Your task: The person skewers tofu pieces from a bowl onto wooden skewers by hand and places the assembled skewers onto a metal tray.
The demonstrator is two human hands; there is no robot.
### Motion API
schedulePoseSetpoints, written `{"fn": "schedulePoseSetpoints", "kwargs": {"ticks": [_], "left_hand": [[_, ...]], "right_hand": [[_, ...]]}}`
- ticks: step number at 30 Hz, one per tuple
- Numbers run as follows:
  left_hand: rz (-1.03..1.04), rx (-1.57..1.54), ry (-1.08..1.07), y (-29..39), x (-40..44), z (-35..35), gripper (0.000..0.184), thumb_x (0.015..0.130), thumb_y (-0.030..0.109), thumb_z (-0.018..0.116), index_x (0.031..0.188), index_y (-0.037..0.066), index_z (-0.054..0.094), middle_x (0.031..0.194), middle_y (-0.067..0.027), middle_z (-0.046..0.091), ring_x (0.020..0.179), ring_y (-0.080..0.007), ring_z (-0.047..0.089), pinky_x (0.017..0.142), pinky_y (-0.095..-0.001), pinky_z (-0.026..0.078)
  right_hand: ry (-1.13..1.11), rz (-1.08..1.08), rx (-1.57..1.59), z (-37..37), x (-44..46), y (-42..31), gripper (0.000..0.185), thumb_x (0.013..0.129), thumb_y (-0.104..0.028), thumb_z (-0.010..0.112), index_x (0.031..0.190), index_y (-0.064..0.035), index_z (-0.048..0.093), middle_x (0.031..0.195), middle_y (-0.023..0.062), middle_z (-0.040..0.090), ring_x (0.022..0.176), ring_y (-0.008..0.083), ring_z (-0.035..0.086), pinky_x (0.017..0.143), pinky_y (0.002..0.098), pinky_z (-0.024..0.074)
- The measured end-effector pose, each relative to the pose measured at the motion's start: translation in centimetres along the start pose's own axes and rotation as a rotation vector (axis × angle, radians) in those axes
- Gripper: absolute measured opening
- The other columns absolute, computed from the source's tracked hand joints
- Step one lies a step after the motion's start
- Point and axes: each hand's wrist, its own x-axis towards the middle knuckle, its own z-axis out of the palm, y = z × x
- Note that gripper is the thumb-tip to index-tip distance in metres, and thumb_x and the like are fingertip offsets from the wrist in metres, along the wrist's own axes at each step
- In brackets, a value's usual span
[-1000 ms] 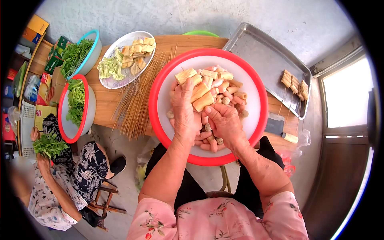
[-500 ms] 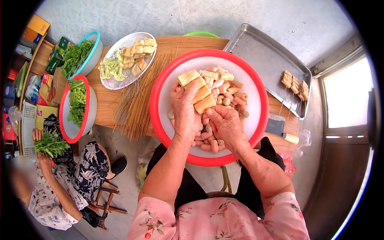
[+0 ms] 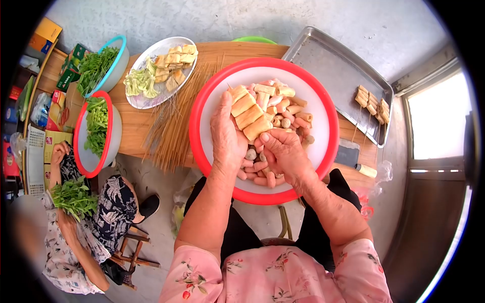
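A skewer of golden tofu-skin rolls (image 3: 247,117) lies slantwise above the large red-rimmed white basin (image 3: 328,126), with a thin stick tip showing past the top roll. My left hand (image 3: 226,136) cradles the rolls from the left side, its thumb along them. At the lower end, my right hand (image 3: 284,151) is closed in a pinch beside the lowest roll; the stick there is hidden by the fingers. Beneath both hands the basin holds pink sausage pieces (image 3: 266,177), more loose rolls (image 3: 298,101) and several small greyish balls (image 3: 250,154).
Bamboo sticks (image 3: 177,126) lie left of the basin. Beyond them stands a plate (image 3: 164,98) of skewers. A metal tray (image 3: 333,60) with finished skewers (image 3: 371,102) and a cleaver (image 3: 348,154) are to the right. Bowls of greens (image 3: 118,134) stand left, near a seated person (image 3: 76,242) holding greens.
My left hand has turned and shifted slightly left, so the rolls show more fully. My right hand has stayed near the lower end. The seated person's greens have moved lower and right.
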Motion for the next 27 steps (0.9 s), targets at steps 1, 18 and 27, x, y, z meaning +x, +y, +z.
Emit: {"fn": "schedulePoseSetpoints", "kwargs": {"ticks": [1, 18, 27], "left_hand": [[-0.006, -0.005, 0.007, 0.1, 0.0, 0.2, 0.036, 0.093, 0.032, 0.051, 0.11, 0.0, 0.052, 0.096, -0.0118, 0.061, 0.087, -0.0216, 0.062, 0.075, -0.0359, 0.054], [0.018, 0.235, -0.086, 0.3, -0.5, 0.8, 0.039, 0.092, 0.025, 0.054, 0.12, 0.0, 0.047, 0.118, -0.0149, 0.055, 0.107, -0.0251, 0.056, 0.089, -0.0415, 0.049], [-0.117, 0.377, -0.106, -0.6, -1.2, 1.6, 0.046, 0.088, 0.029, 0.06, 0.125, 0.007, 0.043, 0.104, -0.0142, 0.057, 0.091, -0.0195, 0.059, 0.077, -0.0315, 0.05]], "right_hand": [[-0.003, 0.02, 0.045, 0.1, 0.0, -0.1, 0.028, 0.093, -0.025, 0.053, 0.08, -0.0012, 0.06, 0.049, -0.0036, 0.037, 0.04, 0.004, 0.029, 0.035, 0.02, 0.0266], [0.31, -0.677, -0.707, -5.1, -8.3, 4.2, 0.016, 0.085, -0.007, 0.059, 0.1, -0.0006, 0.061, 0.077, 0.0178, 0.062, 0.067, 0.0317, 0.063, 0.061, 0.0337, 0.05], [0.941, -0.538, -0.556, -15.3, -8.5, 2.7, 0.014, 0.086, -0.011, 0.056, 0.088, 0.0003, 0.064, 0.064, 0.0181, 0.058, 0.055, 0.0268, 0.057, 0.054, 0.0327, 0.0442]]}}
